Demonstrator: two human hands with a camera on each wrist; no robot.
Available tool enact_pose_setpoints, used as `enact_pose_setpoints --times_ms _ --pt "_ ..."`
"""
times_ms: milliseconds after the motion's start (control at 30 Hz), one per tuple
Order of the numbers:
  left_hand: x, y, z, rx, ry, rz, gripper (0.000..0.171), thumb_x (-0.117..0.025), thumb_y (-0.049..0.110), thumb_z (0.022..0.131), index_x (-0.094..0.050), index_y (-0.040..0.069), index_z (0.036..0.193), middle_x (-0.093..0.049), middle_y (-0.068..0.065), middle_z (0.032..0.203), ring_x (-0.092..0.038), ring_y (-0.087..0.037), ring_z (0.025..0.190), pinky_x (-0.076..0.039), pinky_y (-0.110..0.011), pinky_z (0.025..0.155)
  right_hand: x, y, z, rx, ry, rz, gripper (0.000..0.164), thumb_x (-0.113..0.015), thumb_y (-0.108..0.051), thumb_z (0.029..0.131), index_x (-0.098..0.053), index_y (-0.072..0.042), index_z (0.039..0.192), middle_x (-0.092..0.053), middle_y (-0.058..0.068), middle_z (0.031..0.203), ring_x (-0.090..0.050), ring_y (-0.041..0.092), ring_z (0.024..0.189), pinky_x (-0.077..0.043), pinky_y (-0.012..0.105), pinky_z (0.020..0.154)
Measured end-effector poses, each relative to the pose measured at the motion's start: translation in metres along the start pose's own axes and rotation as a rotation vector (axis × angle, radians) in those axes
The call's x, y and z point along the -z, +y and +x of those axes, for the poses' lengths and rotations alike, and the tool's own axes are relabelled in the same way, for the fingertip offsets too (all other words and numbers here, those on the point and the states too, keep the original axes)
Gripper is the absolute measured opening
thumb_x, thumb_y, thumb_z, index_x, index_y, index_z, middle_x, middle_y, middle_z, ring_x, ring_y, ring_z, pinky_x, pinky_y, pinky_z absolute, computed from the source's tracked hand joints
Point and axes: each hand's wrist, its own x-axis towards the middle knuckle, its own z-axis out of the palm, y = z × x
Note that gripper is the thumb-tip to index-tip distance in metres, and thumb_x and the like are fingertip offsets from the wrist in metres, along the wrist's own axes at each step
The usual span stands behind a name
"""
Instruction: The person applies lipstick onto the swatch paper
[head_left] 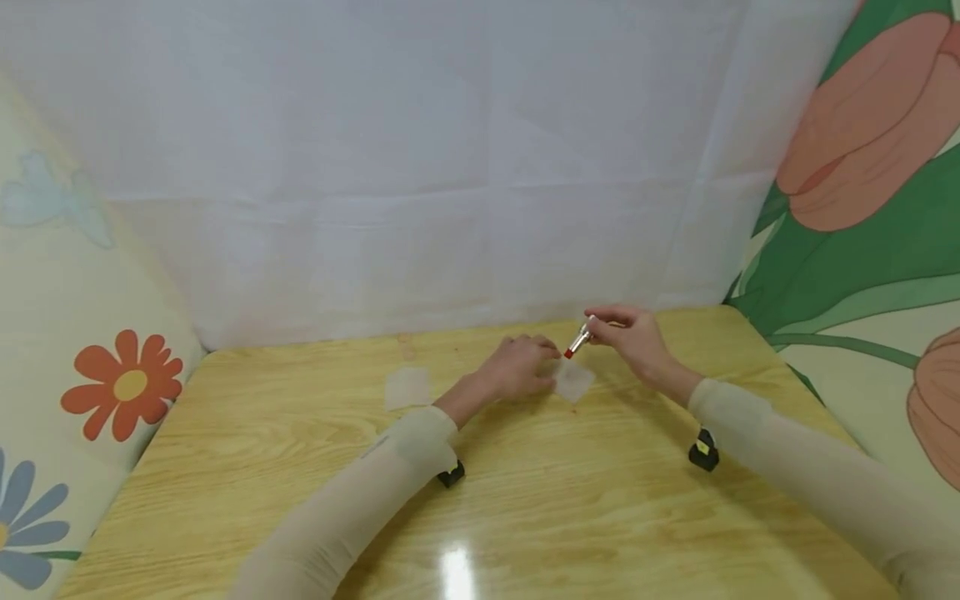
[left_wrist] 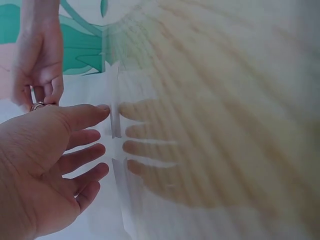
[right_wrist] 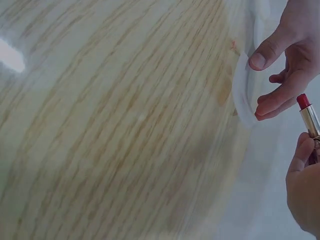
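In the head view, my right hand (head_left: 636,340) pinches a lipstick (head_left: 580,339) by its silvery case, red tip pointing down and left. Just beneath that tip a thin white square sheet (head_left: 575,383) lies on the table; whether it is tissue or cotton I cannot tell. My left hand (head_left: 519,367) rests at the sheet's left edge with relaxed fingers. The left wrist view shows the thumb and fingers spread, the thumb at the sheet (left_wrist: 115,120). From the right wrist, the red lipstick (right_wrist: 310,119) appears apart from the sheet (right_wrist: 241,95).
Another white square sheet (head_left: 407,388) lies left of my left hand on the wooden table (head_left: 600,517). Faint reddish marks (head_left: 406,344) show near the back edge. A white cloth (head_left: 420,167) hangs behind, with flower-patterned panels (head_left: 847,275) at both sides.
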Motion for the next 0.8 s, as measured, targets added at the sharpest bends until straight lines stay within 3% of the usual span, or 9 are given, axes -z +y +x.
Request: enact_pose_setpoints --times_ms 267,467,567,800 --pt "0.000 0.001 0.005 -0.014 -0.035 0.029 0.040 -0.070 0.028 0.098 -0.067 0.012 0.135 -0.053 -0.008 0.147 -0.051 -0.032 0.130 -0.039 -0.056 0.104 0.002 0.001 0.002 0.043 -0.044 -0.194 0.026 -0.070 -0.002 0.096 -0.069 0.012 0.118 -0.066 0.031 0.116 -0.073 0.020 0.086 -0.058 0.035 0.080" --pt "0.001 0.002 0.005 0.012 -0.093 0.014 0.038 -0.066 0.029 0.102 -0.067 0.010 0.135 -0.050 -0.011 0.149 -0.049 -0.033 0.133 -0.037 -0.058 0.106 0.001 0.002 0.002 0.115 -0.084 -0.382 0.022 -0.073 -0.009 0.096 -0.075 0.000 0.116 -0.072 0.017 0.109 -0.071 0.024 0.089 -0.058 0.031 0.076" --pt "0.002 0.003 0.006 0.023 -0.100 0.010 0.040 -0.065 0.028 0.102 -0.065 0.010 0.138 -0.049 -0.011 0.150 -0.048 -0.033 0.133 -0.037 -0.058 0.106 0.001 0.002 0.003 0.183 -0.107 -0.478 0.021 -0.074 -0.010 0.095 -0.075 -0.002 0.115 -0.073 0.012 0.105 -0.070 0.024 0.088 -0.057 0.029 0.074" --pt "0.002 0.011 0.009 0.037 -0.093 0.093 0.028 -0.068 0.025 0.099 -0.073 0.010 0.121 -0.055 -0.011 0.143 -0.055 -0.032 0.125 -0.046 -0.054 0.098 -0.002 0.011 0.008 0.383 -0.173 -0.651 0.018 -0.076 -0.003 0.091 -0.077 0.000 0.108 -0.074 0.009 0.098 -0.070 0.020 0.084 -0.057 0.030 0.072"
